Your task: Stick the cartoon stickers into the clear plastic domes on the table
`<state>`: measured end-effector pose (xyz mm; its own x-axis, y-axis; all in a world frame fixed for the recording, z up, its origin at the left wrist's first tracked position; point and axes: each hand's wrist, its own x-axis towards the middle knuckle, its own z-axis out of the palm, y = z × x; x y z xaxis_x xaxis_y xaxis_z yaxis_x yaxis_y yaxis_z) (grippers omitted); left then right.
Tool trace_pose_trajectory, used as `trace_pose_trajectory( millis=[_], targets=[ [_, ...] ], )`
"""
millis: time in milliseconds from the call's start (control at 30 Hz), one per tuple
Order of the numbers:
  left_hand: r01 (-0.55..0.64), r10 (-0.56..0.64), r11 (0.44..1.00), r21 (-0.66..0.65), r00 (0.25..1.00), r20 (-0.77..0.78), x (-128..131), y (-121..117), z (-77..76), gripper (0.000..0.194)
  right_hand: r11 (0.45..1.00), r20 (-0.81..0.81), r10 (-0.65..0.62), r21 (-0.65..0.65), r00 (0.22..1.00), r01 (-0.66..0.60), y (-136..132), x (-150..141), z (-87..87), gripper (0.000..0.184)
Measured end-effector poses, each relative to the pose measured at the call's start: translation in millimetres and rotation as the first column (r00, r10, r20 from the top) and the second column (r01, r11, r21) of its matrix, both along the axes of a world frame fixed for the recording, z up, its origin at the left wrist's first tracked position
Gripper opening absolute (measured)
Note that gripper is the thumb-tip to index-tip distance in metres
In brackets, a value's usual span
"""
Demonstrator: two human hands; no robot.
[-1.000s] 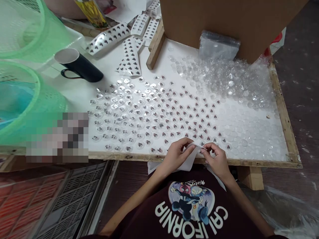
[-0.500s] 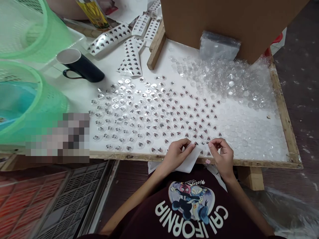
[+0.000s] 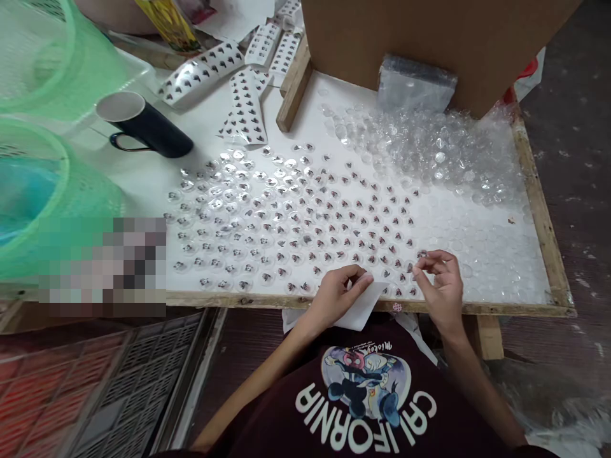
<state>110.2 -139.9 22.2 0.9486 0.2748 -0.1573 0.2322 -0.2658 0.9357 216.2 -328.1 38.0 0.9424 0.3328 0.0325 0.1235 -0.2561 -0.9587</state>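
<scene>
My left hand (image 3: 338, 294) pinches a white backing sheet (image 3: 360, 308) at the near edge of the white board (image 3: 143, 178). My right hand (image 3: 442, 286) is pinched, fingertips over the board near clear domes (image 3: 470, 270) at the lower right; what it pinches is too small to name. Rows of clear glass domes with small dark pictures (image 3: 296, 222) cover the board's middle. A loose heap of plain clear domes (image 3: 429, 152) lies at the back right.
A black mug (image 3: 143, 127) lies on its side at the left. Green plastic baskets (image 3: 52, 172) stand further left. Sticker strips (image 3: 238, 95) lie behind, beside a cardboard box (image 3: 429, 32) and a plastic packet (image 3: 413, 83). Crates (image 3: 86, 388) are below.
My right hand has left the backing sheet and moved right and forward onto the board with a pinch. My left hand has kept the sheet almost still.
</scene>
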Motion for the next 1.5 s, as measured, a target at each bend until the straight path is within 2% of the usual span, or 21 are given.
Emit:
trace_pose_trajectory(
  millis=[167, 300, 600, 733, 933, 1000, 1067, 1133, 1233, 1400, 1500],
  targets=[
    [-0.041, 0.041, 0.999, 0.007, 0.999, -0.008, 1, 4, -2.2, 0.034, 0.983, -0.144, 0.017, -0.176, 0.989, -0.043, -51, 15, -15.0, 0.04],
    [-0.037, 0.036, 0.999, -0.009, 0.999, -0.019, 1, 4, -4.7, 0.034, 0.961, -0.198, 0.011, -0.268, 0.98, -0.065, -69, 13, -25.8, 0.042],
    [-0.058, 0.058, 0.998, -0.001, 0.998, -0.022, 0, 6, -8.4, 0.032, 0.9, -0.092, 0.045, -0.429, 0.995, -0.08, -65, 14, -32.3, 0.036],
    [-0.054, 0.054, 0.999, -0.002, 0.998, -0.028, 1, 6, -8.6, 0.033, 0.845, 0.01, 0.124, -0.525, 0.992, -0.1, -61, 14, -34.9, 0.03],
    [-0.064, 0.065, 0.998, 0.02, 0.997, -0.03, -1, 5, -4.7, 0.033, 0.747, 0.118, 0.171, -0.663, 0.978, -0.051, -59, 12, -35.6, 0.035],
    [-0.062, 0.063, 0.998, 0.022, 0.997, -0.034, -2, 5, -4.8, 0.033, 0.754, 0.095, 0.151, -0.655, 0.984, -0.052, -61, 12, -32.9, 0.033],
    [-0.065, 0.066, 0.997, 0.027, 0.997, -0.037, -2, 6, -5.4, 0.033, 0.795, 0.068, 0.095, -0.605, 0.993, -0.034, -65, 13, -28.1, 0.029],
    [-0.07, 0.071, 0.997, 0.031, 0.997, -0.039, -2, 7, -6.1, 0.034, 0.83, 0.089, 0.011, -0.557, 0.996, 0.041, -71, 16, -22.2, 0.027],
    [-0.061, 0.062, 0.998, 0.033, 0.997, -0.044, -1, 7, -6.6, 0.034, 0.838, 0.127, -0.089, -0.527, 0.988, 0.143, -85, 21, -16.1, 0.026],
    [-0.047, 0.049, 0.998, 0.031, 0.997, -0.052, 0, 6, -7.2, 0.034, 0.879, -0.1, -0.089, -0.476, 0.991, 0.031, -100, 26, -18.7, 0.028],
    [-0.051, 0.053, 0.998, 0.033, 0.997, -0.053, 0, 6, -7.9, 0.034, 0.868, -0.169, -0.071, -0.497, 0.983, -0.022, -100, 26, -20.8, 0.031]
  ],
)
